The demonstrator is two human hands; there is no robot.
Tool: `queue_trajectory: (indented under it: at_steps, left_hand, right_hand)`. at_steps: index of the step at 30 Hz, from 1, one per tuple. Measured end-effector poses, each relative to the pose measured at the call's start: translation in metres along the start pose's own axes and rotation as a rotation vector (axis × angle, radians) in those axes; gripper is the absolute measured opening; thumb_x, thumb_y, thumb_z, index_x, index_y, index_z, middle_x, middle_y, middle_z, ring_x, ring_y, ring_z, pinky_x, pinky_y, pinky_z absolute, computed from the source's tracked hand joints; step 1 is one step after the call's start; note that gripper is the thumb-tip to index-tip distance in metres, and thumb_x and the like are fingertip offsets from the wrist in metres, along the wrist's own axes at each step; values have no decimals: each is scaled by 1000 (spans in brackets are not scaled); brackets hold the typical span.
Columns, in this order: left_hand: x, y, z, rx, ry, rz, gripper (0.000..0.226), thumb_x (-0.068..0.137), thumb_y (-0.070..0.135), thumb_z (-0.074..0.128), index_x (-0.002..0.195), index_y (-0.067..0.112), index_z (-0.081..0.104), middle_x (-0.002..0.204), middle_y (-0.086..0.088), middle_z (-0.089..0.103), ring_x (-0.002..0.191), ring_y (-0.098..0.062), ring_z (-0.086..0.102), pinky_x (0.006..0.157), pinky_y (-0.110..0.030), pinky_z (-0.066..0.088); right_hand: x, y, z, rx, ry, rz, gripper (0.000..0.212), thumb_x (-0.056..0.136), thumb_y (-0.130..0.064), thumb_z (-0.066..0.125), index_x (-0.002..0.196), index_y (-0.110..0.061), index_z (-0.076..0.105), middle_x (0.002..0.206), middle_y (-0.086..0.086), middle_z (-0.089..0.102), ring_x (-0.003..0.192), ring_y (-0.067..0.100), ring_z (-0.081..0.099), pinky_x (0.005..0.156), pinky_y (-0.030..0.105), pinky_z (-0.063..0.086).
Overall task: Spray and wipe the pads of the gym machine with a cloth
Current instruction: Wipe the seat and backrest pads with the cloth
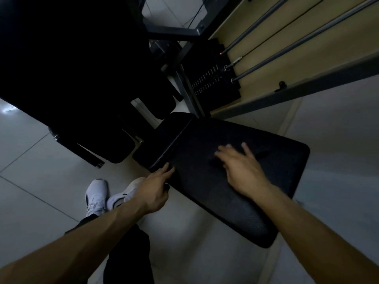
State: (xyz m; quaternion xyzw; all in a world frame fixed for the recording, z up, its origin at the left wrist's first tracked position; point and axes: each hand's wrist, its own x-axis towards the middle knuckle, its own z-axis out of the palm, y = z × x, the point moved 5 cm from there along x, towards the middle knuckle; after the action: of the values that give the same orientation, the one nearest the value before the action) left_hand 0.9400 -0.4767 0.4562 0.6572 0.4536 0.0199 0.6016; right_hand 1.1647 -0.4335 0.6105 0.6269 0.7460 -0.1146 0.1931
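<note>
Head view, right hand [244, 173] flat on pad [283, 181]

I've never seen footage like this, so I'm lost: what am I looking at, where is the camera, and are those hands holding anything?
No robot here: the one camera is worn on a person's head, looking down. The right hand lies flat, fingers spread, on the gym machine's broad black padded seat, apparently pressing a dark cloth, though dim light makes that uncertain. The left hand touches the pad's near edge; whether it grips is unclear. White sneakers stand on the pale tiled floor.
</note>
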Motion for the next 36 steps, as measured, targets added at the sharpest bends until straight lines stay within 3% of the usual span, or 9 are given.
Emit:
queue_trajectory:
  at_steps: [3,6,10,13,17,22,25,32,36]
  left_hand:
    - [2,2,-2,9,-51,-12,71,100,5,46,163,27,21,172,3,4,157,-21,11,125,-34,19]
    - [4,5,-6,23,-86,-19,70,100,6,45,163,24,22,172,-2,4,157,-24,15,126,-34,21]
    - [-5,29,-5,46,-93,92,65,103,8,46,161,28,28,172,0,8,156,-22,18,125,-34,24]
    - [-10,34,2,56,-117,106,68,102,7,46,162,30,24,172,5,5,158,-22,11,127,-35,17]
    - [-9,28,1,22,-145,71,73,101,2,47,162,33,23,171,9,4,158,-19,8,128,-37,16]
    - [-8,36,0,57,-147,68,70,101,6,47,162,30,24,172,4,5,158,-22,12,127,-35,17]
    - [-15,57,2,66,-91,147,66,103,10,48,162,29,26,171,2,8,157,-22,14,126,-32,17]
    - [-25,77,18,96,-106,220,71,103,11,45,163,37,16,171,11,2,158,-21,3,127,-37,18]
    - [-23,80,13,113,-143,206,70,103,7,43,162,36,21,171,10,3,158,-21,7,127,-38,19]
  right_hand:
    - [7,-14,5,8,27,117,61,87,1,67,145,-12,56,157,11,48,148,29,41,126,47,6]
    - [-26,-78,36,-5,-85,-194,64,75,-1,80,136,-11,64,147,14,58,139,32,52,121,47,10]
    - [-69,-77,18,43,-214,-410,57,89,-2,70,143,-17,59,154,6,52,147,23,42,125,44,4]
    - [-52,-26,-7,-69,-23,-210,62,77,2,79,135,-16,66,145,7,61,138,24,55,121,54,21]
    - [-19,-1,-9,-40,84,139,55,83,4,72,135,-9,64,146,14,59,139,34,52,124,53,18]
    - [-74,-78,18,-40,-57,-272,62,71,-3,85,130,-13,68,140,10,64,133,29,58,119,48,22]
    - [-98,-62,-3,-35,-84,-422,62,75,-6,85,134,-18,67,143,5,62,137,23,55,120,51,24]
    - [-55,22,-31,-55,157,150,53,80,9,74,130,-6,68,140,17,63,133,38,58,121,59,21]
    - [-110,-55,-6,-26,-1,-255,60,69,-3,87,126,-15,71,136,8,66,132,28,60,118,53,25]
